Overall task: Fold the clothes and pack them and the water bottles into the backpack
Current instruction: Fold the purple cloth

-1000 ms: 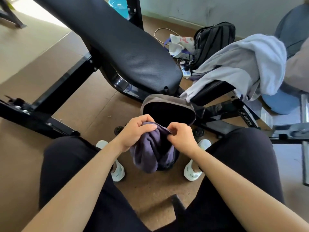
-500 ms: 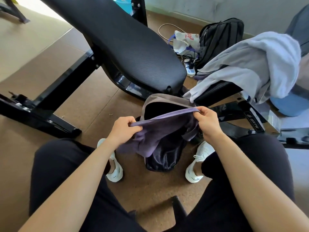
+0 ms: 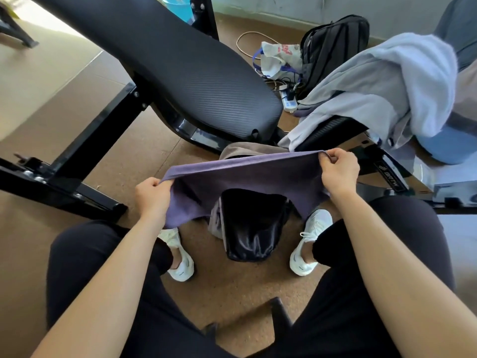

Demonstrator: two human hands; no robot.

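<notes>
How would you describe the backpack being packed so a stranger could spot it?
Start at the big black padded bench; on the floor in front of its near end, between the person's white sneakers, stands the open backpack. Unlike the black backpack by the wall, it is taupe outside, gaping, with shiny black lining.

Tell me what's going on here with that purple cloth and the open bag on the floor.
A seated person holds a purple garment stretched between both hands: the left hand pinches one top corner, the right hand the other. It hangs above the open backpack standing on the floor between their feet. A pale grey garment lies draped, unfolded, over a bench pad to the right.
</notes>
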